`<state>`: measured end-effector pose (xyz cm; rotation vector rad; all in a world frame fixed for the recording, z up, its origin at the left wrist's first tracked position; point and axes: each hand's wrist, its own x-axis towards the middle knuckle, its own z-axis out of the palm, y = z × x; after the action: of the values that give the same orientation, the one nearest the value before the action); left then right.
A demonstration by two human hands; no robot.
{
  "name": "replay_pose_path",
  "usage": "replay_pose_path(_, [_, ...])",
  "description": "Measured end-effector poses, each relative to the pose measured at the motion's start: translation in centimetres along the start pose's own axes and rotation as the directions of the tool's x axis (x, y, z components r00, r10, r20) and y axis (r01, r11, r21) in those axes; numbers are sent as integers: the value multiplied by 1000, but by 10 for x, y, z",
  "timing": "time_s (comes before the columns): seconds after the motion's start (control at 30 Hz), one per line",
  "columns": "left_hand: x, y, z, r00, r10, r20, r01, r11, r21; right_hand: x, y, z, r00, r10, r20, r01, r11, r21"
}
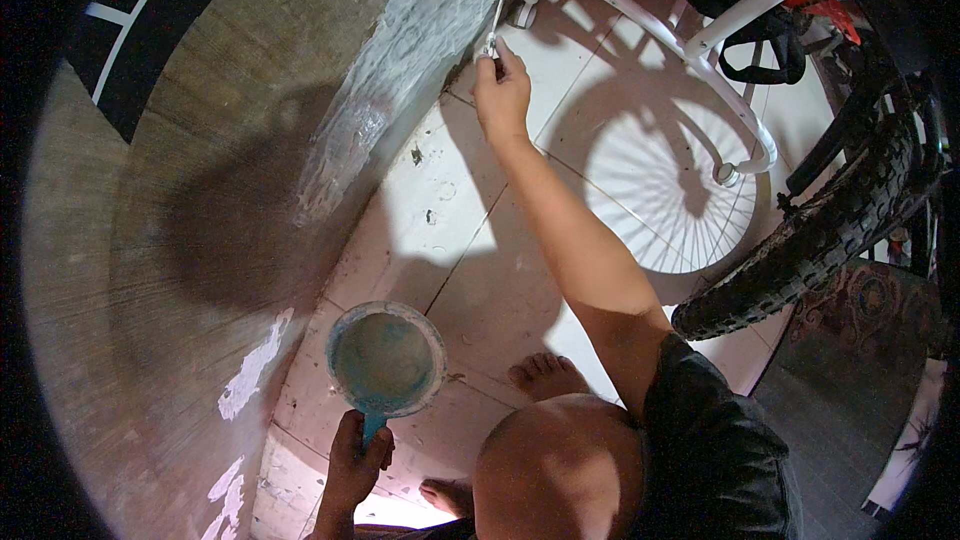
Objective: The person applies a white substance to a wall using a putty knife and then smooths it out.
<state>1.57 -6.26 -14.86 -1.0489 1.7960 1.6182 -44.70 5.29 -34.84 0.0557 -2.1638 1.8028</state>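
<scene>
My left hand [355,465] is closed round the handle of a blue dipper [374,424], held level above the floor beside the wall. Its rim is crusted with pale residue, and a greyish wet-looking mix [383,355] lies inside. Stretched far forward, my right hand [503,90] pinches a thin, light-coloured tool [492,43], seen nearly edge-on, so its exact kind is unclear. The tool is close to the far end of a white smeared patch [400,50] low on the grey-brown wall [215,140]. Whether it touches the wall cannot be made out.
Smaller white patches [255,365] mark the wall nearer me. Light floor tiles [470,330] carry dark specks. A white tubular metal frame [650,20] stands at the far right, with a bicycle tyre [800,250] nearer. A dark patterned mat [850,380] lies at the right.
</scene>
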Motion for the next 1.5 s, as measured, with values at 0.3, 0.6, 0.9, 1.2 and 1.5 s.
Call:
replay_pose_path(0.3, [0,0,1,1000,-19,0,19,1000,18,-66,-20,-6,985,135,105,-144,986,84])
replay_pose_path(0.6, [1,4,1,998,-62,-14,63,996,61,-51,-57,12,996,53,66,-51,998,-19])
replay_pose_path(0.9, [4,-2,0,1000,1,17,-2,999,43,-43,-8,-4,991,134,20,-135,990,48])
replay_pose_path(1.2, [4,-4,-3,1000,-22,-13,23,999,45,-103,-90,-4,922,256,291,-277,960,35])
replay_pose_path(1.5, [4,2,-3,999,-41,7,40,997,59,-46,-42,-5,997,64,33,-65,997,31])
